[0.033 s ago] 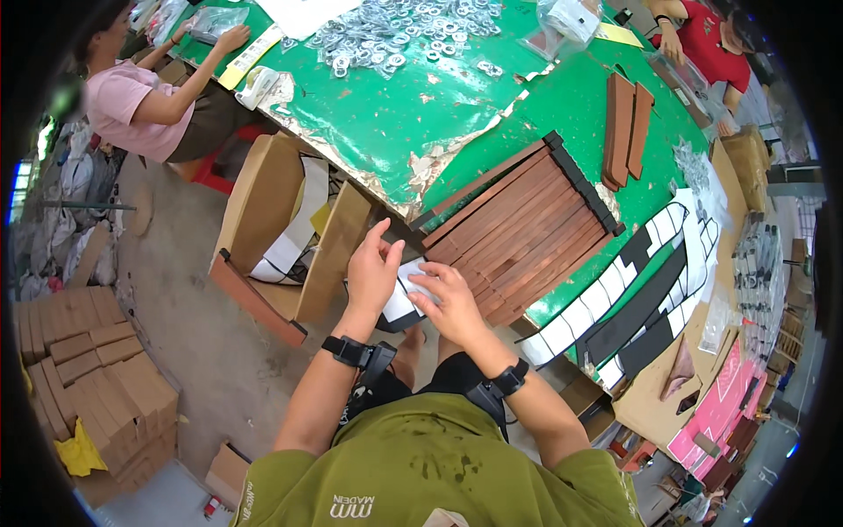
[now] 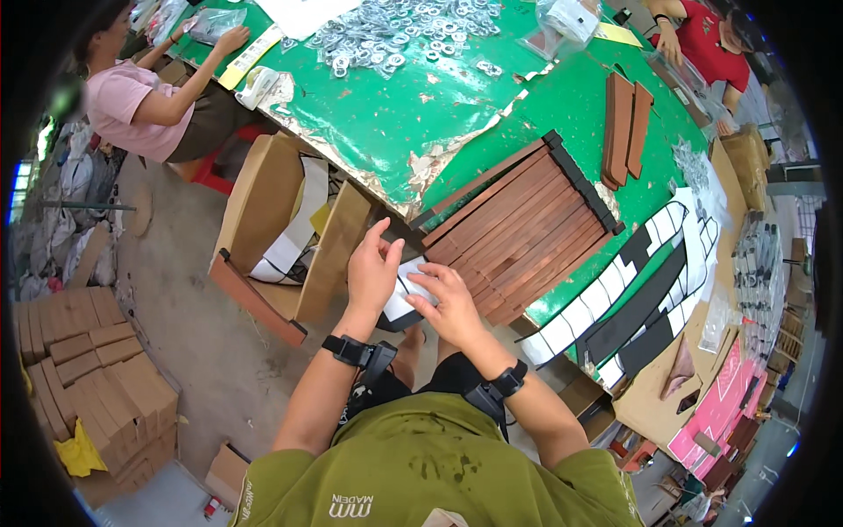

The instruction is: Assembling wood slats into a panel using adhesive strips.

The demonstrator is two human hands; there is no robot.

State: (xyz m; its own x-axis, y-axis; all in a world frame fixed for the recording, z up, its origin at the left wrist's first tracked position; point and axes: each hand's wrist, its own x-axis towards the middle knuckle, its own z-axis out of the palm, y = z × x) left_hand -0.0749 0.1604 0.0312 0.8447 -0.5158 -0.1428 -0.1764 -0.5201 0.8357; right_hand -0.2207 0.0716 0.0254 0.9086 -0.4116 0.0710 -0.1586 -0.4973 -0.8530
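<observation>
Between my hands is a white piece with black edging (image 2: 400,301), just off the front edge of the green table. My left hand (image 2: 372,274) is beside and partly over it, fingers curved and apart, hiding part of it. My right hand (image 2: 452,306) has its fingers spread, the tips against the white surface. Just beyond lies a panel of reddish-brown wooden slats (image 2: 518,233) with a black strip (image 2: 584,184) along its far end. Its near corner comes close to my right hand.
An open cardboard box (image 2: 332,255) holding white strips stands left of my hands. White-and-black strips (image 2: 584,312) lie right of the panel, loose brown slats (image 2: 618,132) beyond it. Many bagged rings (image 2: 395,39) cover the far table (image 2: 351,114). Two other people work nearby. Flattened cartons (image 2: 97,378) are stacked left.
</observation>
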